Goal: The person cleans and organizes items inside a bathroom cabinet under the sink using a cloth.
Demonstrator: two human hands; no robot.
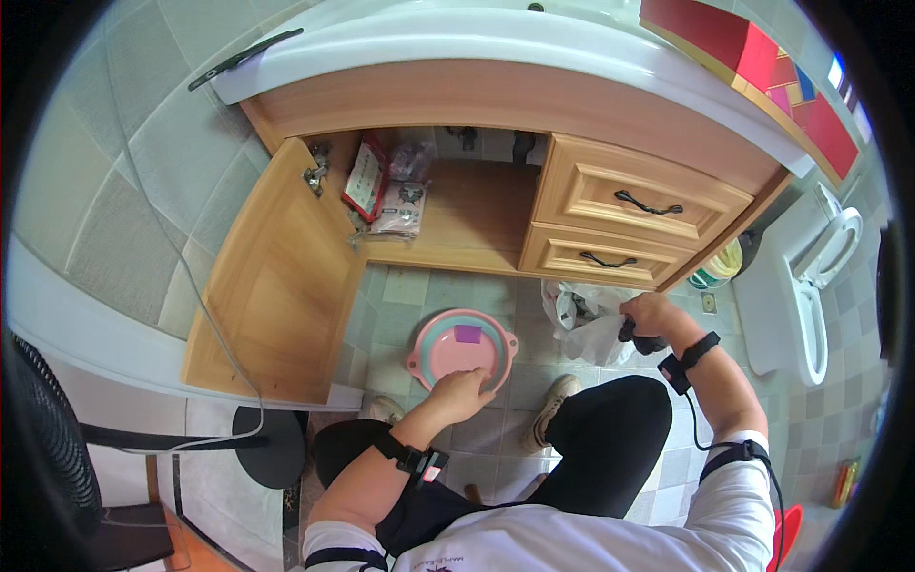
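A round pink basin (444,355) with a grey-green inner band and side handles sits low in front of me. On its bottom is a purple rectangle (467,334). My left hand (457,397) is closed at the near rim, thumb side inside and other fingers outside. Over to the right, my right hand (652,315) is closed on a dark object (648,341), its kind partly hidden by the fingers. Right beside it is a crumpled white plastic bag (596,336) with dark contents, below the drawers.
A wooden vanity (448,214) has its left door (276,286) open, with packets (398,205) inside. Two drawers (639,195) are closed. A toilet (791,296) and a bucket (717,267) stand right. A red box (710,43) is on the counter; a fan (57,429) is left.
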